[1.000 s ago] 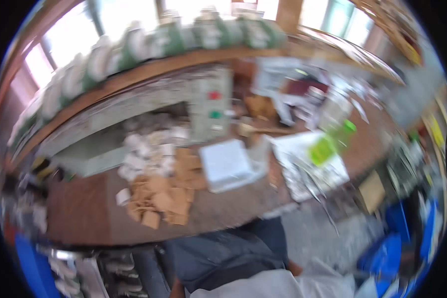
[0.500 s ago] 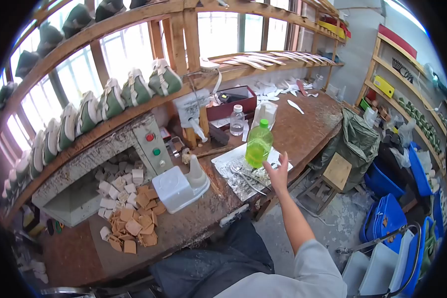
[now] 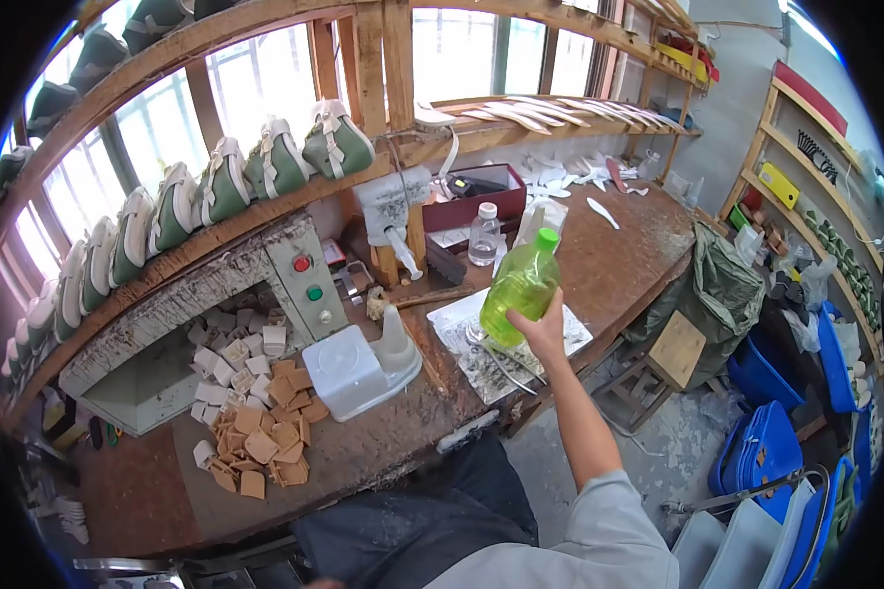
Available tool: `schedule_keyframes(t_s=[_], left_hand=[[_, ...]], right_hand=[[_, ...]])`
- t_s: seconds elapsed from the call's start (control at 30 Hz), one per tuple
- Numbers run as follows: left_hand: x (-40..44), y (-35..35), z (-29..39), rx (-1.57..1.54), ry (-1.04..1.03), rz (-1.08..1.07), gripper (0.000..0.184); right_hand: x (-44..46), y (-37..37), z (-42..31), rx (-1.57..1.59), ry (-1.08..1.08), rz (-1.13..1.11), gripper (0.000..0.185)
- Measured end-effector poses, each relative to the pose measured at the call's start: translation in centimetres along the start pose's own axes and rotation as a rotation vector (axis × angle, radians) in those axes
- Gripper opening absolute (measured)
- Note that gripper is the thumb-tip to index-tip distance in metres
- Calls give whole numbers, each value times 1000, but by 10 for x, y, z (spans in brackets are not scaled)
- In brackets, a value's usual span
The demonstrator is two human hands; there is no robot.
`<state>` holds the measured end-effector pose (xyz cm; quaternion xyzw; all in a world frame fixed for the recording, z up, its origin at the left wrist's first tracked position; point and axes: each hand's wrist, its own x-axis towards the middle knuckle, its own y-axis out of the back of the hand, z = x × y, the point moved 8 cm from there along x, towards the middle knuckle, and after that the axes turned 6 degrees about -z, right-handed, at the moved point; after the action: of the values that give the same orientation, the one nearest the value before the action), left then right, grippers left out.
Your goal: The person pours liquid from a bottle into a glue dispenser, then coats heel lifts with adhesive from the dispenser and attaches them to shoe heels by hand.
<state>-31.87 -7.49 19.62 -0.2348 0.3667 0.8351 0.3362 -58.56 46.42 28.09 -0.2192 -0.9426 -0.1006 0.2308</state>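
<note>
My right hand (image 3: 543,324) is wrapped round a green plastic bottle (image 3: 521,286) with a green cap, tilted a little over a stained white sheet (image 3: 478,360). Behind it stands a smaller clear bottle (image 3: 483,236) with a pale cap. A white plastic container (image 3: 345,373) is left of the sheet. Further left lie a heap of tan pieces (image 3: 263,444) and a pile of white blocks (image 3: 238,355). Of my left hand (image 3: 326,584), only a small blurred bit shows at the bottom edge, its fingers hidden.
Green and white shoes (image 3: 228,183) line the wooden shelf above a grey metal box with a red button (image 3: 302,263). A dark red box (image 3: 473,201) sits at the back. To the right are a wooden stool (image 3: 676,348) and blue baskets (image 3: 756,447).
My right hand, open beside the green bottle half a second ago, has closed round it. The bottle now tilts. A bit of my left hand has appeared at the bottom.
</note>
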Motion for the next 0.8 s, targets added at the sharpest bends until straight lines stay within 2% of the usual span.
schedule_keyframes(t_s=[0.07,0.1,0.17,0.23,0.3,0.37,0.43,0.53,0.6,0.7,0.8], left_hand=[[27,29,39,67,-267,282,38],[41,40,57,56,-309,286,38],[61,67,125,-75,-478,385,26],[72,94,191,-172,-781,496,28],[73,121,245,-92,-996,659,32],[70,140,289,52,-1073,708,38],[64,147,331,429,-1059,757,38],[99,141,337,930,-1083,649,41],[109,135,329,1055,-1141,645,47],[104,131,326,1152,-1215,671,47],[101,136,327,1126,-1178,721,48]], right_hand=[[-26,-10,-25,207,-41,-114,89],[-41,-17,-28,311,-66,-168,90],[-70,-38,-33,471,-122,-280,90],[-105,-63,-42,481,-103,-400,93],[-124,-86,-52,459,-60,-495,96],[-141,-109,-59,423,-31,-545,99],[-152,-125,-43,296,47,-588,101],[-155,-141,-41,188,70,-644,101],[-158,-143,-33,62,97,-647,103],[-161,-147,-32,134,103,-634,104],[-160,-152,-50,-115,177,-539,104]])
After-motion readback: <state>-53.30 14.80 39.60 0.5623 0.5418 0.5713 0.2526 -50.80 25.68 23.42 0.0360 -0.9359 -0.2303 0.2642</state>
